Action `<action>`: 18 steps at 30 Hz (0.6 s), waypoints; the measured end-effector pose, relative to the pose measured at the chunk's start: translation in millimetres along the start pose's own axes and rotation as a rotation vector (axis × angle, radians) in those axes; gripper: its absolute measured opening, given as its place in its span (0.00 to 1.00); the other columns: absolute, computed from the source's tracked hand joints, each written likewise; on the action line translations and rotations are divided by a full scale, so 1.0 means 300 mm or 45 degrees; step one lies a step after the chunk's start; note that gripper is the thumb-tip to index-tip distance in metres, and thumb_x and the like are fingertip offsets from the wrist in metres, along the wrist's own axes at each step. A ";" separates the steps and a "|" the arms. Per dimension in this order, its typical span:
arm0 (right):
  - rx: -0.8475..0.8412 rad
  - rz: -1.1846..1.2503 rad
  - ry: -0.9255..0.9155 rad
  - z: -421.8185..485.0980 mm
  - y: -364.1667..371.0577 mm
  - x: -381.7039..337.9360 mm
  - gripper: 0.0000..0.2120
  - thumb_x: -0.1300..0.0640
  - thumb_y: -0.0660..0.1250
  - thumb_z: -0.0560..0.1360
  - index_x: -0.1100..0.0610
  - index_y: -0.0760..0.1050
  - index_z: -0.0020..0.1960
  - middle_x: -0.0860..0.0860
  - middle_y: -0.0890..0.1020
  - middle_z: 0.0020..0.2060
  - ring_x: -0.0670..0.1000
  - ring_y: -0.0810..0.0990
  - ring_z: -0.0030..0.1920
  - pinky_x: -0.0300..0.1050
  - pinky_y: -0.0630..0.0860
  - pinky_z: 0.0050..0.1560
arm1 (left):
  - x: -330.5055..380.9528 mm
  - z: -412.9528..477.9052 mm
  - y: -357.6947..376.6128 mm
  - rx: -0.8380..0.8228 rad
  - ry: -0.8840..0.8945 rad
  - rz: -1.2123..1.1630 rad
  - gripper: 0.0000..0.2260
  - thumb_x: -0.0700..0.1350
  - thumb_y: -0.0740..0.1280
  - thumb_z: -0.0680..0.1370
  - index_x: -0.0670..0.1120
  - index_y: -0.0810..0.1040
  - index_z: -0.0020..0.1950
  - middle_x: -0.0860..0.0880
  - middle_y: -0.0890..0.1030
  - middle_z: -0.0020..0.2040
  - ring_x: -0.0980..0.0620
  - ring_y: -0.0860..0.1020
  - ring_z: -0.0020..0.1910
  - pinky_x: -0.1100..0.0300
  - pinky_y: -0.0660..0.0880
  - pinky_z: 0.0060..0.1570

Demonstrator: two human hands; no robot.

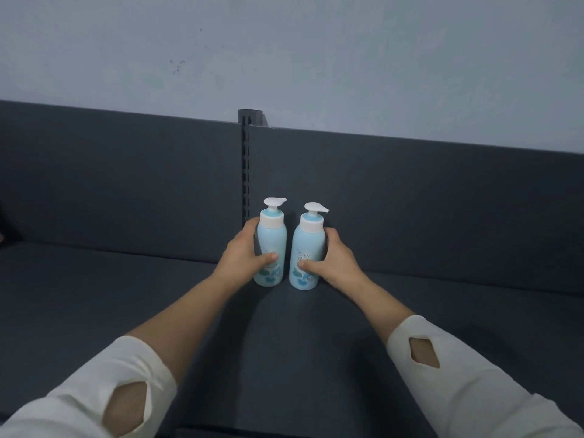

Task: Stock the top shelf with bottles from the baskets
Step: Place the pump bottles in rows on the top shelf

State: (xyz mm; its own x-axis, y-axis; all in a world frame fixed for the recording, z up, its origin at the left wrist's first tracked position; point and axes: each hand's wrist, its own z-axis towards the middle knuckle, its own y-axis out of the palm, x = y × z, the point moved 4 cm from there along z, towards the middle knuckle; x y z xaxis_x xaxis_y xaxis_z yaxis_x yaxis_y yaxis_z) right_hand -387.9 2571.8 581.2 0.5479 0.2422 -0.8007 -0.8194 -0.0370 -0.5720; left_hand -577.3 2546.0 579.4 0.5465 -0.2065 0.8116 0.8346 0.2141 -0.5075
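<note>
A person stretches both arms over a dark top shelf (pixel 126 295), each hand wrapped round a pale blue pump bottle. The left hand (pixel 241 252) curls its fingers behind the left bottle (pixel 274 238), thumb pressed across the label. That bottle stands upright at the foot of the slotted upright (pixel 246 169), close to the back panel (pixel 410 200). The right hand (pixel 333 259) grips the right bottle (pixel 308 245) in mirror fashion, just right of the slotted upright, with a narrow gap between the two bottles. Both bases appear to rest on the shelf, and both white pump spouts point right. Gripping from the outer sides probably lets the pair be set down together, close and square, without knocking the pumps. Starting deep by the slotted upright looks like the beginning of a row, leaving room in front. No baskets are in view. Cream sleeves (pixel 474 374) with a diamond cut-out cover the arms near the elbows
</note>
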 end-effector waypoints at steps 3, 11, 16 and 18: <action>-0.029 -0.026 0.002 0.004 -0.003 -0.002 0.33 0.57 0.75 0.68 0.54 0.62 0.68 0.51 0.76 0.60 0.50 0.76 0.57 0.41 0.72 0.51 | -0.002 0.001 0.015 -0.006 -0.002 -0.027 0.32 0.44 0.71 0.73 0.55 0.59 0.72 0.52 0.73 0.65 0.52 0.71 0.63 0.49 0.71 0.63; -0.077 -0.055 0.033 -0.014 0.011 0.013 0.37 0.56 0.73 0.71 0.53 0.58 0.74 0.50 0.74 0.65 0.51 0.73 0.63 0.41 0.70 0.56 | -0.017 -0.004 0.019 0.007 -0.021 0.002 0.34 0.45 0.71 0.73 0.56 0.57 0.73 0.51 0.72 0.67 0.49 0.71 0.65 0.45 0.71 0.63; 0.045 -0.306 0.083 -0.060 -0.001 0.035 0.37 0.51 0.71 0.72 0.55 0.57 0.75 0.54 0.68 0.68 0.55 0.71 0.66 0.52 0.70 0.64 | -0.023 -0.057 -0.024 0.170 -0.033 0.222 0.30 0.51 0.67 0.75 0.52 0.58 0.73 0.48 0.69 0.68 0.48 0.72 0.63 0.47 0.73 0.57; 0.175 -0.425 0.091 -0.089 -0.026 0.022 0.29 0.50 0.68 0.74 0.55 0.61 0.70 0.54 0.69 0.66 0.56 0.72 0.64 0.50 0.72 0.59 | -0.005 -0.089 -0.053 0.199 0.015 0.360 0.23 0.51 0.65 0.77 0.51 0.63 0.70 0.49 0.71 0.64 0.50 0.74 0.59 0.51 0.74 0.52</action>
State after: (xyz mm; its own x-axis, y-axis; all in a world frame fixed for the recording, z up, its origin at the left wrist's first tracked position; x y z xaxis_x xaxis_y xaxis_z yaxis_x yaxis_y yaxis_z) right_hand -373.5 2547.9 575.8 0.7954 0.1504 -0.5872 -0.6058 0.1648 -0.7784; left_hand -589.7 2517.4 578.6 0.7570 -0.1288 0.6406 0.6291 0.4087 -0.6612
